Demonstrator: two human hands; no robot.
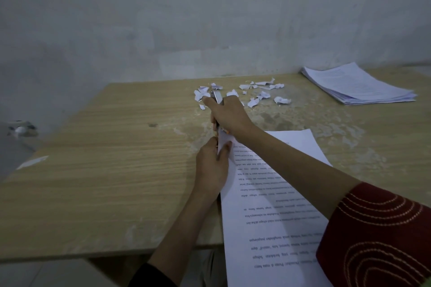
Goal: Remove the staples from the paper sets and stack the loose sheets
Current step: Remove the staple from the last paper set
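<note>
Paper set (275, 205) is lying at the near edge of the table (105, 158), overhanging it. Left hand (211, 168) is pinching its far corner; right hand (229, 115) is gripping a metal tool (218, 98) at that corner. Torn scraps (258, 95) are lying near the far edge, stacked sheets (359, 87) at the far right corner.

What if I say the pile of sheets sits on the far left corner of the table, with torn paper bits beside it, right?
Not quite. The head view shows the pile of sheets on the far right corner of the table, not left. The torn paper bits do lie beside it.
</note>
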